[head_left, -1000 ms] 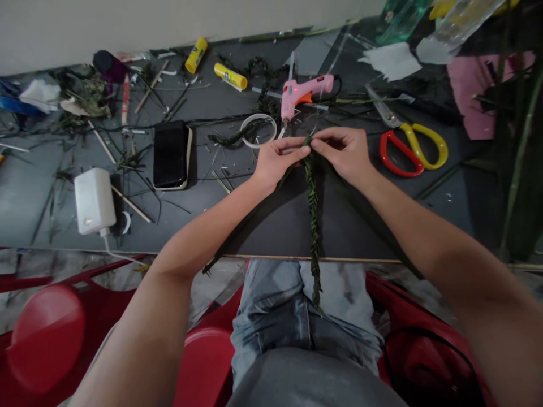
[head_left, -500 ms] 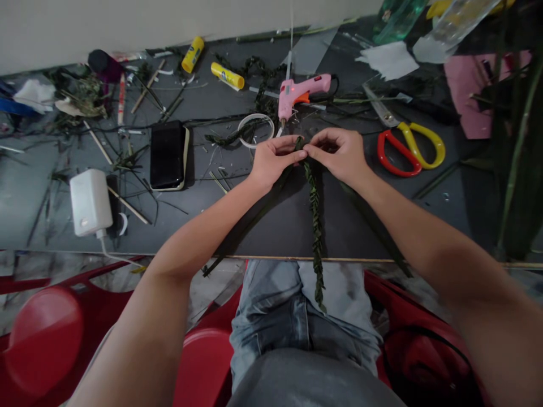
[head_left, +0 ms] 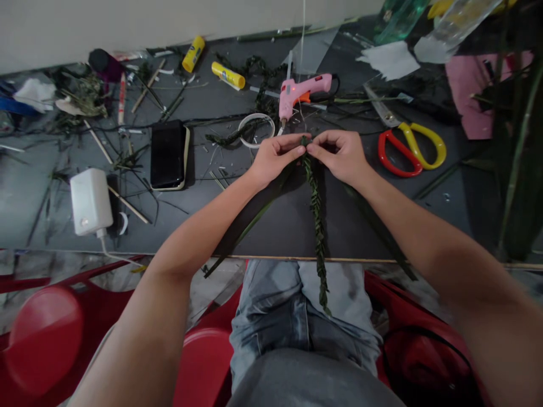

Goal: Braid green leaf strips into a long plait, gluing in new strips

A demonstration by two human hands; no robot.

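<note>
A dark green braid of leaf strips (head_left: pixel 317 217) hangs from between my hands, over the table's front edge and down above my lap. My left hand (head_left: pixel 278 157) pinches its top end between thumb and fingers. From the other side, my right hand (head_left: pixel 339 152) is also closed on the top of the braid, thumb tip close to the left thumb. Long loose leaf strips trail out on both sides, one under the left forearm (head_left: pixel 250 223) and one under the right (head_left: pixel 377 226). Fingers hide the exact crossing of the strips.
Just beyond my hands lie a pink glue gun (head_left: pixel 301 90) and a white tape ring (head_left: pixel 256 130). Scissors (head_left: pixel 405 141) are at right; a phone (head_left: pixel 168 155) and white power bank (head_left: pixel 90 200) at left. Two yellow glue sticks (head_left: pixel 228 76) and leaf scraps lie farther back.
Both hands stay at the top of the braid, with only small finger movements. The braid's lower end has swung slightly to the right, and its top shows a little differently between the fingertips.
</note>
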